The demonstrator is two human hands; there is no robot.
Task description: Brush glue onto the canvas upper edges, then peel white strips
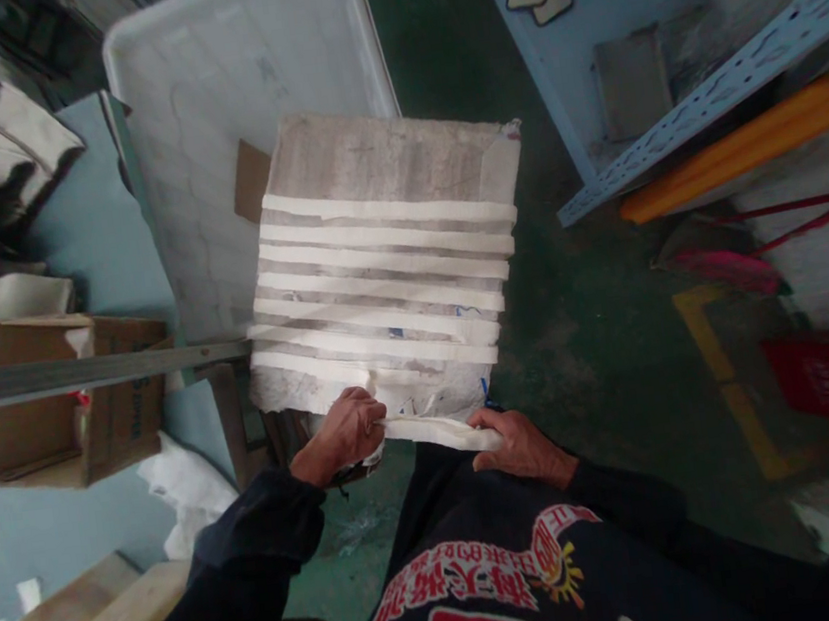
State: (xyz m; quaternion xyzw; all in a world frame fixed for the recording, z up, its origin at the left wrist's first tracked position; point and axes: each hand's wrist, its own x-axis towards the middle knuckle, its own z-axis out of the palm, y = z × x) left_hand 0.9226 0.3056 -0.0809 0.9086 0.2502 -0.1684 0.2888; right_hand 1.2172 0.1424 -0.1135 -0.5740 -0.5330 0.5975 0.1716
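A white cloth strip (429, 432) stretches between my two hands, just off the near edge of a worn grey board (380, 153). Its left end is gripped by my left hand (350, 429), closed in a fist over the board's near left part. My right hand (518, 447) pinches the other end between thumb and fingers. Across the board lie several similar white strips (387, 278) in roughly parallel rows. Some white material shows beneath my left fist, partly hidden.
A large white plastic bin (191, 86) stands behind the board. On the left, a blue-grey table (88, 179) bears cloth pieces and a cardboard box (79, 412). A metal bar (90, 373) reaches toward the board. Blue shelving (663, 119) stands right, above green floor.
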